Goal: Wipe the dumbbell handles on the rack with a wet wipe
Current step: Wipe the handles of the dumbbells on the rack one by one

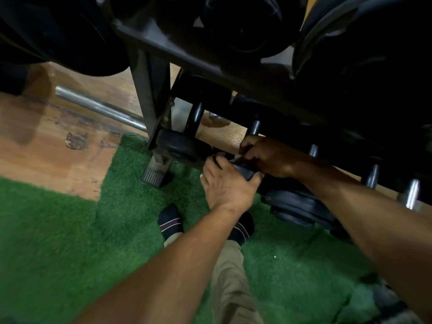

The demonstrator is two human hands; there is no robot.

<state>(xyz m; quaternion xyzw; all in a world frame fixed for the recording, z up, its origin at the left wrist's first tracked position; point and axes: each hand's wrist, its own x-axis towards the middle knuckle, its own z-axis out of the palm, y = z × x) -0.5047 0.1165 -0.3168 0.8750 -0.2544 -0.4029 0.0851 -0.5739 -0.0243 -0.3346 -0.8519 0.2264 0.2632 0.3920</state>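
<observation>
My left hand [228,183] clamps the dumbbell [245,173] end steady, right hand [268,157] pinches the wipe [237,158] on the handle. Best to twist all around, not just the top.

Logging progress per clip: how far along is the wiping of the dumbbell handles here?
Done: nothing shows; no handle looks visibly wiped. In hand: left hand grips a black dumbbell head on the bottom shelf; right hand presses a small white wipe near its handle. Left: the dark handles further right appear untouched.
</observation>
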